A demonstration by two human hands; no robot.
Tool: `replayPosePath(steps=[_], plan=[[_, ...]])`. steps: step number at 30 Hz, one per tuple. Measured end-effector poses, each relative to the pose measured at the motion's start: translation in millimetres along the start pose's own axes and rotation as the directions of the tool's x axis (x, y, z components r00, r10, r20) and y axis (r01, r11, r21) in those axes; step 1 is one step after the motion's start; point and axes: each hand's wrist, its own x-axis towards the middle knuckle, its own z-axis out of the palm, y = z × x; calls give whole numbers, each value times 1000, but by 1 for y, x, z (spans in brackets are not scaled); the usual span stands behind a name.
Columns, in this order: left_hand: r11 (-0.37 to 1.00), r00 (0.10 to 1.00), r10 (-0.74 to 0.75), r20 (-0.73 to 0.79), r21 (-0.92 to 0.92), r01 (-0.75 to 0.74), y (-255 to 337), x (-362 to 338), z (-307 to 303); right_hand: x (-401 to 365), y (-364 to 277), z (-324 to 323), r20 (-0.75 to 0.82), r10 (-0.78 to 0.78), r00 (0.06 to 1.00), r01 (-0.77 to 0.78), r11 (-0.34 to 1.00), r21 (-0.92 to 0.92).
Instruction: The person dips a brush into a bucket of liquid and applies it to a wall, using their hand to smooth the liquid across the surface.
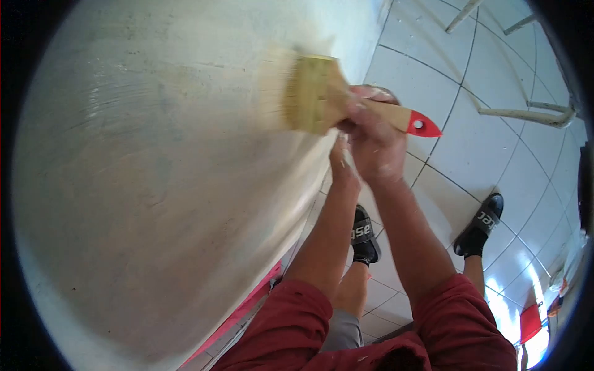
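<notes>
My right hand (377, 139) is closed around the wooden handle of a wide paintbrush (337, 96). The handle ends in a red tip with a hole, pointing right. Its bristles, blurred by motion, meet a large pale surface (161, 154), smeared with off-white and beige, with a wet sheen and streaks at upper left. My left hand (343, 164) is at the edge of that surface, just below the brush and close beside my right hand. Whitish smears mark both hands. The left fingers are mostly hidden behind the right hand.
White floor tiles (433, 80) with dark joints lie to the right. Pale metal legs (526, 114) stand at upper right. My feet in black slides (482, 222) are on the tiles. A pink strip (241, 309) runs under the surface's lower edge; a red object (530, 323) is at lower right.
</notes>
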Motion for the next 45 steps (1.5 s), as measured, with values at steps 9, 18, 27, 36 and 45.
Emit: replayPosePath(steps=[9, 18, 27, 36, 45], plan=[[994, 988, -107, -113, -27, 104, -1, -61, -18, -2, -6, -18, -109, -31, 994, -5, 948, -317], [991, 989, -134, -64, -5, 134, 3, -114, -2, -45, -109, 164, 424, -174, 889, -107, 820, 562], [961, 983, -183, -17, -213, 175, 4, -77, -5, 21, -17, 11, 117, -22, 993, 11, 996, 87], [994, 988, -107, -109, -6, 107, -10, -44, -34, 94, 97, -180, -170, 83, 982, -66, 992, 104], [999, 996, -53, -73, -13, 53, 24, -70, 4, 87, 111, -164, -378, 7, 926, -60, 990, -128]])
